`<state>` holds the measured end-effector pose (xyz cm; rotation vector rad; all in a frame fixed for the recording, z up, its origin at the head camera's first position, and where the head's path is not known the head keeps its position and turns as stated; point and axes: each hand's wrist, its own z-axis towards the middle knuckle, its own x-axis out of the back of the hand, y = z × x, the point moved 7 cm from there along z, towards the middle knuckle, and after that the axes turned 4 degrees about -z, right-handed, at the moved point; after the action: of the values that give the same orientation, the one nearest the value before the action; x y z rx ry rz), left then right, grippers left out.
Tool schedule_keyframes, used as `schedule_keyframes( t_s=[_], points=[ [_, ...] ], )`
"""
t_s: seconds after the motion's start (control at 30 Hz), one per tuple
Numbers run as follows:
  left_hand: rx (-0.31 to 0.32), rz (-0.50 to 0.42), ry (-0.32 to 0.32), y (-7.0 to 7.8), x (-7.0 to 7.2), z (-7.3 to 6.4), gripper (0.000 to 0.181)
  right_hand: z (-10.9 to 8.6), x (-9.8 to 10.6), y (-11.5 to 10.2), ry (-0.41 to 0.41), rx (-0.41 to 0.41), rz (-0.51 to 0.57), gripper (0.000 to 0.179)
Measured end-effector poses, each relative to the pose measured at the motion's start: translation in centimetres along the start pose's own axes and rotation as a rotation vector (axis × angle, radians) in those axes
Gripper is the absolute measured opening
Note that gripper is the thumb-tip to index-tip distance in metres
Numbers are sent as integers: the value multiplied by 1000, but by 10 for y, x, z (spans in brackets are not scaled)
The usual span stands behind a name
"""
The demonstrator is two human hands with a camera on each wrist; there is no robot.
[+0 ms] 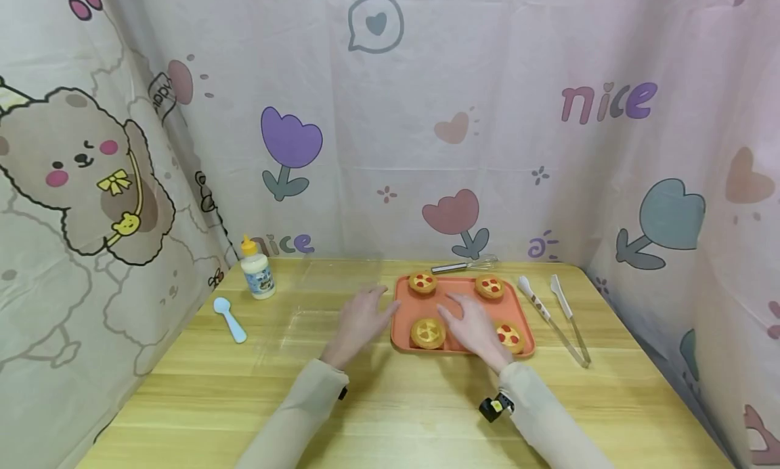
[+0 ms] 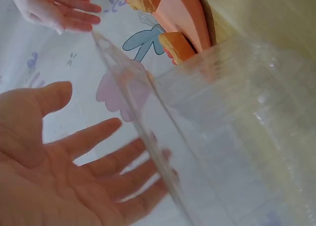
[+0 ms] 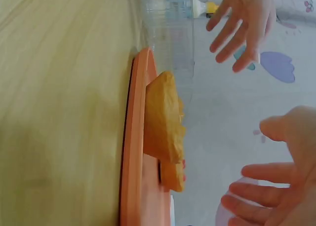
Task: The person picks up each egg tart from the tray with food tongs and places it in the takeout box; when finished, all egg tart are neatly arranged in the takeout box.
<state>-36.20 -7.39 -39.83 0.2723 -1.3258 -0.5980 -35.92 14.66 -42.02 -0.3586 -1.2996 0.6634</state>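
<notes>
My left hand (image 1: 359, 323) hovers by the right side of a clear plastic box (image 1: 307, 313), its fingers spread. In the left wrist view, those fingers overlap the transparent wall of the box (image 2: 222, 137). My right hand (image 1: 472, 327) is spread above an orange tray (image 1: 419, 306), holding nothing. On the tray sit several small toy pizza tarts: one with a lattice-like yellow top (image 1: 428, 333) at the front left, and red-dotted ones at the back left (image 1: 423, 282), back right (image 1: 489, 286) and front right (image 1: 508, 337), the last partly hidden by my right hand.
A white squeeze bottle (image 1: 258, 273) with a yellow cap and a light blue spoon (image 1: 229, 319) are at the left. Behind the tray lies a whisk (image 1: 453, 267). Open tongs (image 1: 557, 320) lie to its right. A printed curtain surrounds the wooden table (image 1: 396, 415).
</notes>
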Motion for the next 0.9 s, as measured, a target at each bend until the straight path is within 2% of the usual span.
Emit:
schedule_keyframes(
  t_s=[0.13, 0.23, 0.4, 0.6, 0.73, 0.9],
  points=[
    [59, -278, 2, -12, 10, 0, 45, 4, 10, 9, 73, -7, 156, 36],
    [93, -410, 4, -23, 17, 1, 36, 7, 16, 17, 93, -1, 213, 28],
    [104, -510, -12, -41, 29, 7, 31, 9, 30, 34, 63, 17, 258, 28],
    [140, -631, -107, -66, 40, 8, 39, 8, 50, 56, 3, 18, 307, 28],
    [140, -644, -182, -84, 50, 4, 46, 7, 59, 67, -70, 15, 367, 32],
    [159, -645, -241, -108, 63, -4, 50, 3, 70, 84, -116, 22, 359, 36]
  ],
)
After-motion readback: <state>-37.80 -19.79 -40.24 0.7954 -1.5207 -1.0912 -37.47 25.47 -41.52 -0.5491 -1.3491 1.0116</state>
